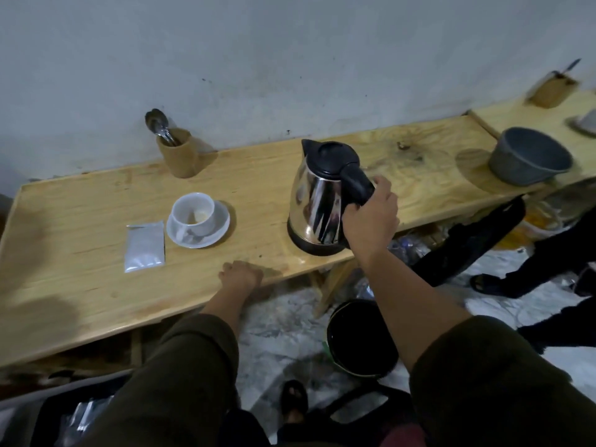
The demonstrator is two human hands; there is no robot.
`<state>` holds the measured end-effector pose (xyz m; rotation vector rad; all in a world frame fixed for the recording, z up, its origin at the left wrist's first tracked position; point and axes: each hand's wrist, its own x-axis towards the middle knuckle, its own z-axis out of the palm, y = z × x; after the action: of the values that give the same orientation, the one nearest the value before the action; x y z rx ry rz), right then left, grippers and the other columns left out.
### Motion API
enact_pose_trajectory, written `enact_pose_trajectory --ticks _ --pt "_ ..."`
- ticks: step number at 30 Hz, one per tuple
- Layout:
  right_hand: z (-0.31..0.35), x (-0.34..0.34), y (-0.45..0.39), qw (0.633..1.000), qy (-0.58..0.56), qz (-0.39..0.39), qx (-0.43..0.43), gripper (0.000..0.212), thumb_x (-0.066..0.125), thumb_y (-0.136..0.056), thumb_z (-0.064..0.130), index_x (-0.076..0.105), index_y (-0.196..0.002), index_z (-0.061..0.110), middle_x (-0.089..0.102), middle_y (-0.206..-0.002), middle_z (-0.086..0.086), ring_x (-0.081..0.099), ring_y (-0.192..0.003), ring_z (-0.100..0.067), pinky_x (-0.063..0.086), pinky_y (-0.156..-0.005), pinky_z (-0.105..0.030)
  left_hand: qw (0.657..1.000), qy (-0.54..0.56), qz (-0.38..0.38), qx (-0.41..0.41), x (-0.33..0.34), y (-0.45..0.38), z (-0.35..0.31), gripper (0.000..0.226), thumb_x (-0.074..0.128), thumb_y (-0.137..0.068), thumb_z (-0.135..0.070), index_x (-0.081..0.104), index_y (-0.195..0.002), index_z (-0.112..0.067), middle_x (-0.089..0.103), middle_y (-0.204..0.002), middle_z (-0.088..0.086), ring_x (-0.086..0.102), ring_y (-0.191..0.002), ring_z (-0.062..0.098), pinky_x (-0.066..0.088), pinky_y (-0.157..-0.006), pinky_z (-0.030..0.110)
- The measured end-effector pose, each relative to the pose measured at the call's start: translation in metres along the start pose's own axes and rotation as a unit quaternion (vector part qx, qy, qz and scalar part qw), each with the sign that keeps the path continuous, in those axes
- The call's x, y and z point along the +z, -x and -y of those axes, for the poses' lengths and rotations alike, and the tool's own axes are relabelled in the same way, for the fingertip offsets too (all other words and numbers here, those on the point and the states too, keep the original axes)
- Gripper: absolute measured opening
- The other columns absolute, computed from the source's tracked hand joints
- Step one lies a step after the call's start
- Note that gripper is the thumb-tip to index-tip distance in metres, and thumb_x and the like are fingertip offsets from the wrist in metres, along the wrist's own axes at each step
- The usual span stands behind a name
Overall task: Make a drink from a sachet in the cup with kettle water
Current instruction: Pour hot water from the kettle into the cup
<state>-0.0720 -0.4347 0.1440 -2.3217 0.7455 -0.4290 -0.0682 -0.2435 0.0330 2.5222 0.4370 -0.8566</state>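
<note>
A steel kettle (317,204) with a black lid and handle stands on the wooden table (96,269), right of centre. My right hand (371,214) is closed around its handle. A white cup (193,211) sits on a white saucer (219,232) to the kettle's left, with pale powder in its bottom. A silver sachet (144,250) lies flat just left of the saucer. My left hand (240,275) rests at the table's front edge with its fingers curled and nothing in it.
A wooden holder with spoons (177,153) stands at the back by the wall. A grey bowl (529,156) sits at the table's right end. A black bin (361,337) stands on the floor below. Another person's legs (532,272) are at right.
</note>
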Motion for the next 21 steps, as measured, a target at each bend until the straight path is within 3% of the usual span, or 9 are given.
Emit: enact_pose_trajectory --ticks 3,6,10,13,16,19,21 --pt "-0.007 0.002 -0.004 0.996 -0.061 0.027 0.059 0.039 0.057 -0.085 0.012 0.045 -0.123 0.009 0.056 -0.119 -0.014 0.056 -0.111 -0.031 0.05 -0.094 -0.041 1.0 -0.008 0.015 0.007 -0.003 -0.002 0.0 0.052 0.036 -0.099 -0.03 0.034 -0.144 -0.004 0.032 -0.151 0.016 0.027 -0.14 0.035 0.023 -0.117 0.036" --pt "-0.006 0.002 -0.011 0.989 -0.098 0.038 0.101 0.026 0.056 -0.086 0.008 0.052 -0.112 0.005 0.059 -0.114 -0.016 0.059 -0.106 -0.031 0.047 -0.083 -0.032 1.0 0.009 0.017 -0.002 -0.003 -0.005 0.003 0.051 0.033 -0.099 -0.031 0.036 -0.145 -0.008 0.032 -0.152 0.014 0.026 -0.141 0.034 0.023 -0.117 0.036" --pt "0.003 0.004 -0.016 0.989 -0.097 0.048 0.102 0.024 0.055 -0.082 0.001 0.055 -0.106 0.005 0.062 -0.109 -0.015 0.06 -0.099 -0.03 0.046 -0.077 -0.03 0.989 0.147 -0.016 -0.026 -0.011 -0.005 0.006 0.044 0.033 -0.099 -0.023 0.049 -0.136 -0.006 0.043 -0.147 0.015 0.041 -0.135 0.032 0.033 -0.111 0.034" --pt "0.017 0.005 -0.02 0.993 -0.083 0.042 0.069 0.022 0.056 -0.078 -0.002 0.056 -0.098 0.006 0.063 -0.104 -0.013 0.06 -0.091 -0.029 0.05 -0.08 -0.035 0.967 0.249 -0.027 -0.052 -0.023 -0.001 0.006 0.045 0.031 -0.102 -0.022 0.043 -0.142 -0.005 0.042 -0.148 0.018 0.041 -0.137 0.032 0.033 -0.113 0.035" --pt "0.034 0.001 -0.026 0.998 -0.026 0.05 -0.009 0.022 0.055 -0.078 -0.001 0.056 -0.099 0.006 0.063 -0.103 -0.013 0.06 -0.094 -0.03 0.05 -0.084 -0.038 0.93 0.354 -0.022 -0.1 -0.031 -0.01 0.018 0.051 0.041 -0.099 -0.033 0.047 -0.138 -0.001 0.047 -0.145 0.018 0.046 -0.133 0.035 0.04 -0.111 0.04" --pt "0.055 -0.001 -0.03 0.992 0.029 0.074 -0.099 0.021 0.054 -0.078 0.001 0.054 -0.099 0.006 0.063 -0.104 -0.014 0.058 -0.095 -0.032 0.04 -0.073 -0.031 0.886 0.44 -0.049 -0.139 -0.042 -0.02 0.036 0.06 0.04 -0.096 -0.047 0.045 -0.137 -0.004 0.049 -0.142 0.015 0.048 -0.129 0.035 0.042 -0.108 0.042" --pt "0.072 -0.002 -0.03 0.983 0.059 0.091 -0.151 0.017 0.054 -0.078 0.002 0.05 -0.094 0.01 0.062 -0.103 -0.015 0.058 -0.094 -0.033 0.034 -0.071 -0.03 0.878 0.45 -0.072 -0.148 -0.05 -0.025 0.049 0.063 0.036 -0.096 -0.05 0.046 -0.136 -0.003 0.052 -0.139 0.017 0.051 -0.125 0.037 0.043 -0.107 0.043"
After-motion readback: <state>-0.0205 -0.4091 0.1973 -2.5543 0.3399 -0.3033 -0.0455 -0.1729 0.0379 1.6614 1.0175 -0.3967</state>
